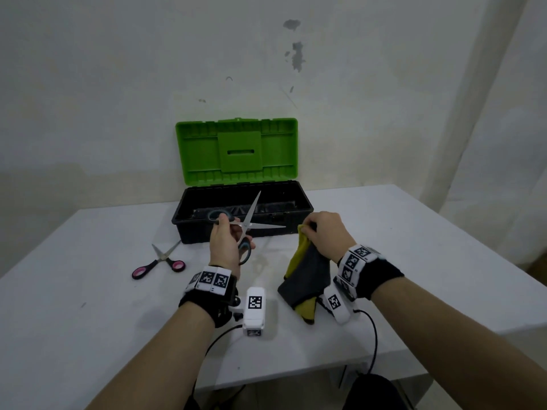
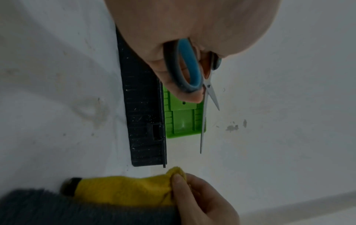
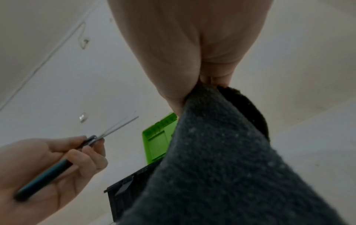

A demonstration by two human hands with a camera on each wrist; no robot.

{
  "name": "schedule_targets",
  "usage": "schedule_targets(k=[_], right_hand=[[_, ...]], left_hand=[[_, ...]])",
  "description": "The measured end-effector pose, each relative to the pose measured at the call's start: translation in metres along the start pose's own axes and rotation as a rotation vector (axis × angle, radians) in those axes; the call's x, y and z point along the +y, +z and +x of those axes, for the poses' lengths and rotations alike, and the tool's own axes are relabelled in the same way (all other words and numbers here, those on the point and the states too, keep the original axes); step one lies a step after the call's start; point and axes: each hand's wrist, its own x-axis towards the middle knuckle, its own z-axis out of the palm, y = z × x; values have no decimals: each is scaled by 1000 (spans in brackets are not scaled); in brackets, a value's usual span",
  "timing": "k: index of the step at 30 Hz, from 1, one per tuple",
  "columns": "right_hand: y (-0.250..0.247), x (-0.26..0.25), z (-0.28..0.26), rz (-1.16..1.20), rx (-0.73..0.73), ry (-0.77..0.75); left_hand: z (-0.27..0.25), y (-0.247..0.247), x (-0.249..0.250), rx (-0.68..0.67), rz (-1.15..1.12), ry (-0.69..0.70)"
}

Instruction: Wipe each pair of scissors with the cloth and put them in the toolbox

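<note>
My left hand (image 1: 226, 241) grips the blue-and-grey handles of a pair of scissors (image 1: 251, 221) in front of the toolbox, blades spread wide apart. The same scissors (image 2: 189, 68) fill the left wrist view, and the right wrist view catches them (image 3: 115, 127) at lower left. My right hand (image 1: 324, 232) pinches the top of a yellow-and-grey cloth (image 1: 307, 276) that hangs down toward the table, a little right of the blade tips. The cloth (image 3: 221, 159) covers much of the right wrist view. A second pair of scissors (image 1: 161, 261) with pink-and-black handles lies on the table at left.
The black toolbox (image 1: 306, 207) stands open at the back of the white table (image 1: 88, 306), its green lid (image 1: 236, 150) upright against the wall. The table's near and right edges drop off. Wrist cameras and cables hang under both forearms.
</note>
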Motion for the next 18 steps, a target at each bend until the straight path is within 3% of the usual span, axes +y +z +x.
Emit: schedule_targets(k=[3, 7, 10, 15, 18], right_hand=[[11, 3, 4, 25, -68, 28], [15, 5, -1, 20, -301, 10], [11, -3, -8, 34, -298, -18], [3, -40, -21, 483, -389, 8], [6, -50, -20, 604, -375, 49]], left_hand=[[0, 4, -9, -9, 0, -24], [3, 8, -15, -7, 17, -37], [9, 12, -16, 19, 25, -50], [7, 28, -18, -8, 63, -84], [3, 34, -18, -71, 6, -96]])
